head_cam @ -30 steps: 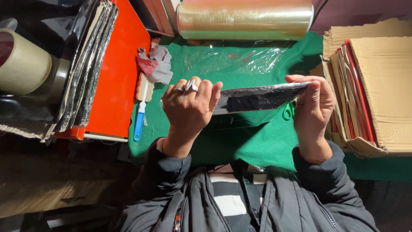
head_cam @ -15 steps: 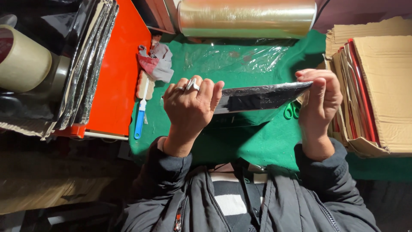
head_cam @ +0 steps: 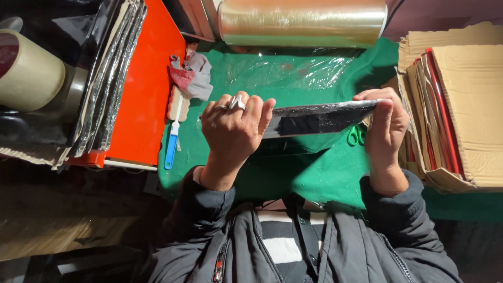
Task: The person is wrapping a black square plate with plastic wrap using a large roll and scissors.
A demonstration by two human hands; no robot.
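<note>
I hold a flat black panel wrapped in clear film [head_cam: 317, 119] edge-on above a green cloth-covered table [head_cam: 309, 173]. My left hand [head_cam: 233, 131], with rings on two fingers, grips the panel's left end. Its right end is pinched by my right hand [head_cam: 385, 126], thumb on the near face. A sheet of clear film [head_cam: 288, 71] lies on the cloth behind the panel, running from a big roll of clear film [head_cam: 301, 21] at the table's far edge.
A blue-handled brush [head_cam: 173, 137] and a crumpled rag [head_cam: 191, 76] lie left of my left hand. Green scissors [head_cam: 356, 136] peek out under the panel. A stack of film-wrapped black panels [head_cam: 110, 78] rests on an orange surface [head_cam: 141, 105]. Cardboard sheets [head_cam: 466, 105] stand at right, a tape roll [head_cam: 26, 71] far left.
My right hand has shifted slightly along the panel's right end and its thumb has come over the near face. The left hand has stayed in place.
</note>
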